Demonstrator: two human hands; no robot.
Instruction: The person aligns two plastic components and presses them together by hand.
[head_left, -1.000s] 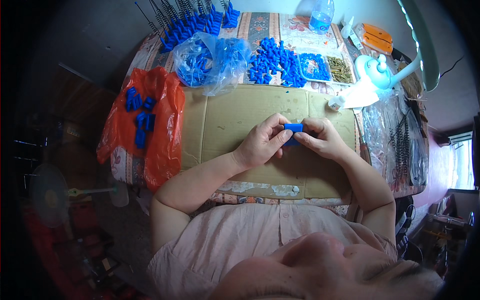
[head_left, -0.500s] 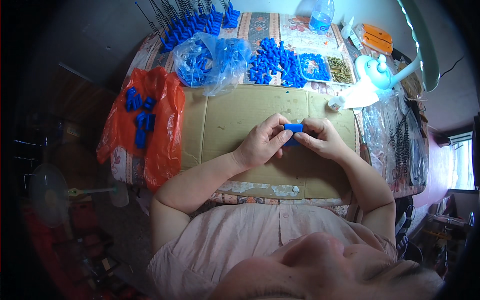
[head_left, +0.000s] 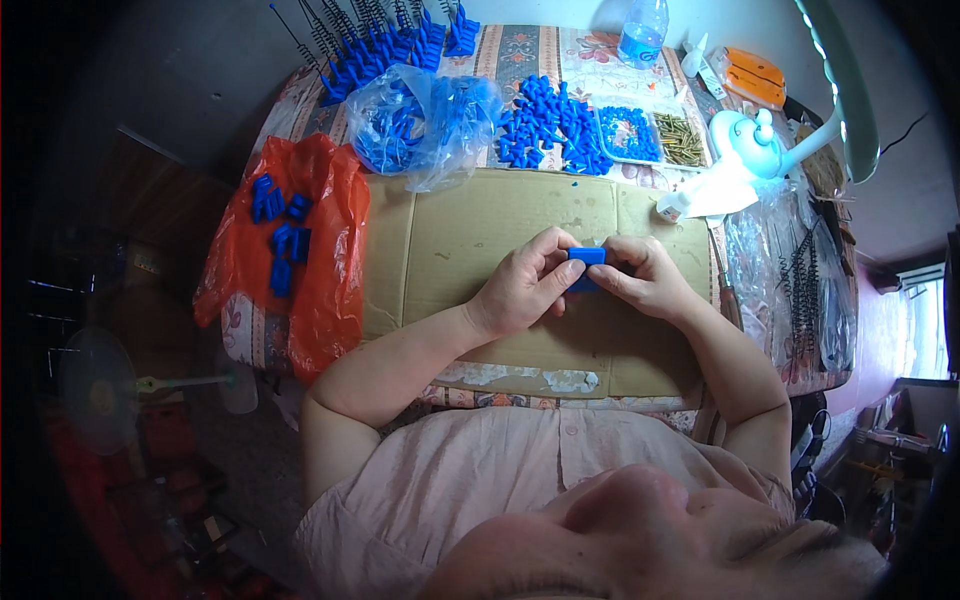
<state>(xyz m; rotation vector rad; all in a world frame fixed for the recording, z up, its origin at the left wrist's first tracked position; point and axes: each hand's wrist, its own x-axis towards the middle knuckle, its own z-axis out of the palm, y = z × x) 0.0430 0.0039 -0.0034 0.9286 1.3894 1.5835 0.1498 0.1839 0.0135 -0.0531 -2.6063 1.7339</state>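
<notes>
A small blue plastic block [head_left: 587,256] is pinched between my two hands over the cardboard sheet [head_left: 480,225]. My left hand [head_left: 528,280] grips its left end, thumb in front and fingers curled behind. From the other side my right hand [head_left: 645,275] closes on the right end, thumb and forefinger pressed to it. Part of the block, or a second blue piece, shows below the thumbs; which of these I cannot tell. Several similar blue plastic pieces [head_left: 291,243] lie on a red plastic bag [head_left: 335,275] to the left.
Beyond the cardboard stand a clear bag of blue parts [head_left: 440,120], a heap of blue parts [head_left: 545,125], a tray of small blue bits [head_left: 630,135] and brass-coloured pins [head_left: 680,140]. A lamp [head_left: 745,140] and small white bottle [head_left: 673,207] are at right; black springs [head_left: 800,270] lie nearer.
</notes>
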